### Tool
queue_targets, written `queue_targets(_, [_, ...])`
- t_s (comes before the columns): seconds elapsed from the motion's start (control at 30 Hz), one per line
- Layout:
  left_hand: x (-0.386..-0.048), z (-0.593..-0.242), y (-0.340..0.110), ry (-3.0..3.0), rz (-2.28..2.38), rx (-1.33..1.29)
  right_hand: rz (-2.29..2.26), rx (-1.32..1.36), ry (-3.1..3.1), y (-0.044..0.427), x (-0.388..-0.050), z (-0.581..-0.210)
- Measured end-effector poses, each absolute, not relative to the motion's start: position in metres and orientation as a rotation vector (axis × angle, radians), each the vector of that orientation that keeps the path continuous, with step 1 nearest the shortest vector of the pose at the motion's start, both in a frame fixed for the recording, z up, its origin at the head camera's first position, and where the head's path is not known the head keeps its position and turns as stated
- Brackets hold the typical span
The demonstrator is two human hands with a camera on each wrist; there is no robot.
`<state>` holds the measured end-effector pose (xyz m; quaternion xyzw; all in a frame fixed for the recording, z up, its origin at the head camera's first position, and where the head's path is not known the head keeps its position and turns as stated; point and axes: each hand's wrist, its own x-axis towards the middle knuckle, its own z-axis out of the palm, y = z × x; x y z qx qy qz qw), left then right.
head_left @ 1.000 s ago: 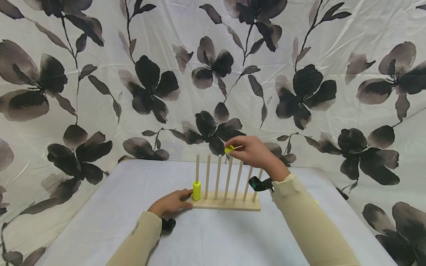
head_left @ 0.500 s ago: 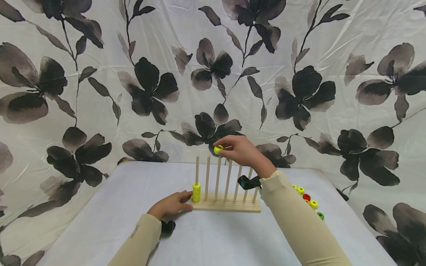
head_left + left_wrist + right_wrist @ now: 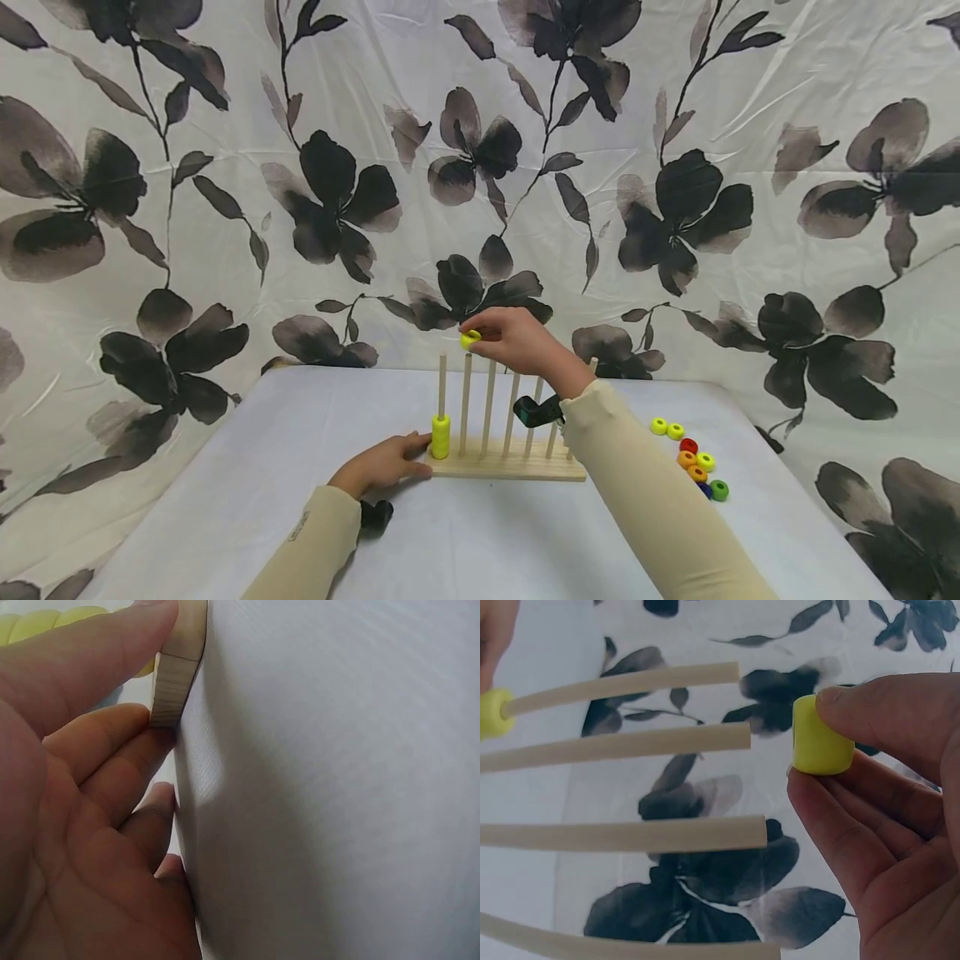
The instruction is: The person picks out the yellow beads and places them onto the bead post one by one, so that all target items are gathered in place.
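A wooden peg stand (image 3: pixel 517 472) with a row of upright pegs stands on the white-covered table. Stacked yellow beads (image 3: pixel 441 437) fill the lower part of its leftmost peg. My left hand (image 3: pixel 381 465) grips the left end of the base; in the left wrist view the thumb and fingertips meet the wooden end (image 3: pixel 172 686). Between thumb and fingers my right hand (image 3: pixel 517 342) pinches a yellow bead (image 3: pixel 470 339), just above the tip of the second peg from the left. In the right wrist view this yellow bead (image 3: pixel 821 742) is apart from the peg tips.
Loose beads lie to the right of the stand: several yellow ones (image 3: pixel 676 431), a red bead (image 3: pixel 688 446), two orange beads (image 3: pixel 687 459), a blue bead (image 3: pixel 705 490) and a green bead (image 3: pixel 720 490). Behind the table hangs a floral cloth (image 3: pixel 360 192).
My right hand has carried the yellow bead leftward along the peg tops, from near the middle pegs to the second peg. The loose beads have come into view. My left hand stays on the base.
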<state>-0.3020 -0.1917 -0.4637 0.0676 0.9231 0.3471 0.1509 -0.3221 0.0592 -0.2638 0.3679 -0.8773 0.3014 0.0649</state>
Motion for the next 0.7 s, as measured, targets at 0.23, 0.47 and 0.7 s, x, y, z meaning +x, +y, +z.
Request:
queue_targets(0.23, [-0.305,-0.467,-0.195,2.641,1.008,0.193,0.918,1.134,-2.659,0.043,-0.322,-0.264])
queue_targets(0.47, [-0.306,-0.467,-0.195,2.635,1.012,0.2,0.922,1.156,-2.663,0.032,-0.323,-0.267])
queue_targets(0.7, [-0.305,-0.466,-0.195,2.617,1.026,0.206,0.906,1.16,-2.695,0.025,-0.323,-0.272])
